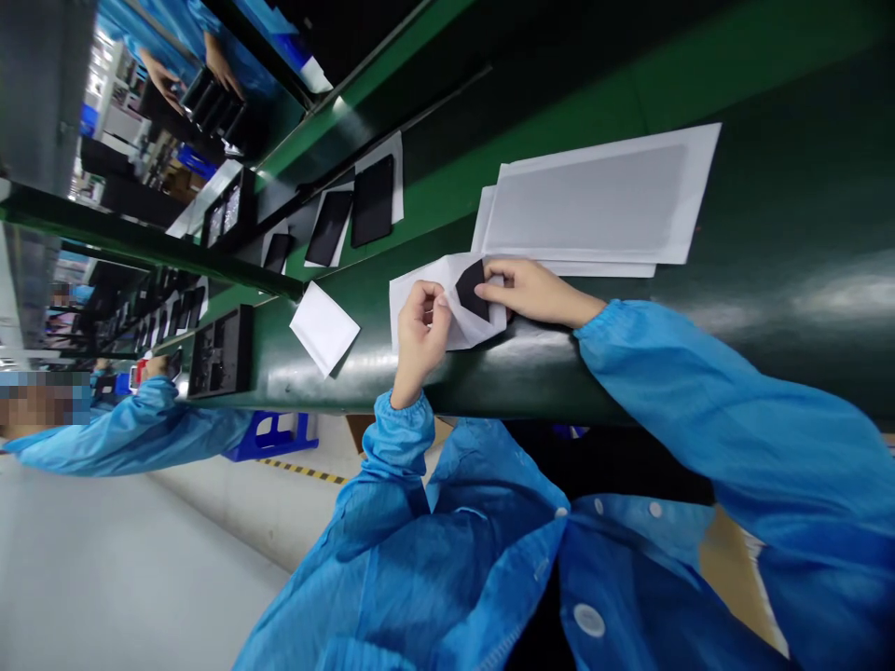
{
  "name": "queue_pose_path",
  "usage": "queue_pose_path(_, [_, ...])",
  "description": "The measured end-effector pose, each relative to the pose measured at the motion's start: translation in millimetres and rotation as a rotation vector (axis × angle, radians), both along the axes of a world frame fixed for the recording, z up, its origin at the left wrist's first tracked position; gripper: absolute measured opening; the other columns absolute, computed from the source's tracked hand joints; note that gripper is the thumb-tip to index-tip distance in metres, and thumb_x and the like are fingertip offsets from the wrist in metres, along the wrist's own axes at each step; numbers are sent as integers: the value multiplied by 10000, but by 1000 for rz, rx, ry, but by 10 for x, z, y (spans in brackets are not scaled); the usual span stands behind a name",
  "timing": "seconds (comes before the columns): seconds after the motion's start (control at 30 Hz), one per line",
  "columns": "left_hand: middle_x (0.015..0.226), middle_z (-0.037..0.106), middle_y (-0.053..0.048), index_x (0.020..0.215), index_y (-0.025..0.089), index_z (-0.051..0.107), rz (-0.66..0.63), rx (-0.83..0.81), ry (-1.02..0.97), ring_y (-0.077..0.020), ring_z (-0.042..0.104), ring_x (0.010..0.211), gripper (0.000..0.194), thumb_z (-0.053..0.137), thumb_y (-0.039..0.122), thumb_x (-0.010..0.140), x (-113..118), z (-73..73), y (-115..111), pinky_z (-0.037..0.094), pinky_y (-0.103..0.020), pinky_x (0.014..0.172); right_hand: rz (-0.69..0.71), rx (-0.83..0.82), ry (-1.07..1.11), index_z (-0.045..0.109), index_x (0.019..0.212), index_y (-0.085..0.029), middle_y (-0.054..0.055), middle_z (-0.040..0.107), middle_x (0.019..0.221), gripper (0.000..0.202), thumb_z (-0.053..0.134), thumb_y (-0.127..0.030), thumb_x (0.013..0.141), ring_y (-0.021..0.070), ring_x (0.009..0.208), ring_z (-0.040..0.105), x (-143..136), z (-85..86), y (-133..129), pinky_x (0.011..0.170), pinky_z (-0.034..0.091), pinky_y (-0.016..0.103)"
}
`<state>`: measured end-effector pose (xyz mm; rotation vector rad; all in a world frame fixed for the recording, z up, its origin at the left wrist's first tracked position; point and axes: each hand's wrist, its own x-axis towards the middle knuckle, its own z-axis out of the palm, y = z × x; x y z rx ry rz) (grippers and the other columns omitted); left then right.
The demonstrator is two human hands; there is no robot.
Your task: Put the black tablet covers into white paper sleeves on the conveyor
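Over the green table, a white sheet point(447, 270) is partly folded around a flat black piece point(470, 287). My left hand point(423, 328) has its fingers pinched on the sheet's folded edge. From the right, my right hand point(528, 287) grips the black piece between thumb and fingers, near the sheet's right side. Most of the black piece is hidden under the white layer. Just behind my right hand lies a stack of large white sheets point(594, 205). A small white packet point(325, 328) rests to the left of my left hand.
Flat black devices point(373, 200) on white sheets lie on the green line point(433, 177) further back. A black tray point(222, 352) stands at the left, near another person's sleeve point(140, 429). Green rails cross the upper left, with a person's hands beyond.
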<state>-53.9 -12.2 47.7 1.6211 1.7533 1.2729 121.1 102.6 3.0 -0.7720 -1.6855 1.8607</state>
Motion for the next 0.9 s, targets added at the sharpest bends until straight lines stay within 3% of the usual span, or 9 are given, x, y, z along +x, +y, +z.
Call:
queue_pose_path(0.2, [784,490,15,921,223,580,3,-10,-13,-114,458,649,481,608,688,1041,-26,-63,34,381,-254,598,-112,21,-12,645,769,-194,-22,629,735,106,676,-162,866,148,721,556,-27,48,5,705,417,277])
queue_pose_path(0.33, [829,548,-4,913,221,608,-22,-8,4,-139,528,733,414,634,610,1051,-20,-75,86,435,-270,673,-165,-39,21,666,768,-191,-15,668,760,100,691,-199,864,159,772,600,-36,0,16,753,470,274])
queue_pose_path(0.43, [949,610,-44,929,227,637,8,43,117,-195,598,936,310,678,515,1037,-163,-116,134,507,-320,873,-153,-117,122,741,879,-188,17,745,848,135,747,-321,898,201,885,685,-25,-14,23,852,550,309])
queue_pose_path(0.5, [1079,631,-79,991,234,658,100,75,230,-245,598,1119,243,735,464,996,-352,-193,146,491,-389,1054,-144,-142,167,775,959,-181,42,779,907,228,774,-403,910,225,952,719,-17,-17,28,910,578,342])
queue_pose_path(0.6, [1260,603,-120,1140,238,654,277,45,318,-307,533,1323,360,823,470,922,-699,-367,101,408,-480,1215,-150,-135,183,789,1022,-172,61,799,961,332,807,-481,900,244,995,738,-23,-46,33,948,600,380])
queue_pose_path(0.67, [1335,576,-125,1251,247,610,325,11,252,-303,541,1337,496,820,550,919,-905,-486,43,432,-476,1207,-176,-96,188,792,1065,-181,62,807,994,389,832,-522,883,265,1042,744,-39,-78,35,980,607,418])
queue_pose_path(0.77, [1327,587,-95,1350,280,537,297,2,48,-234,631,1195,610,723,708,956,-1111,-621,-12,520,-393,1102,-267,4,212,791,1132,-217,55,817,1063,455,871,-564,848,313,1183,728,-39,-86,57,1069,591,483])
queue_pose_path(0.9, [1178,632,-66,1291,279,575,247,17,-52,-204,666,1090,598,602,793,988,-1289,-712,135,553,-348,1031,-429,102,254,777,1135,-284,51,816,1177,466,920,-572,798,338,1365,655,123,27,199,1175,551,514])
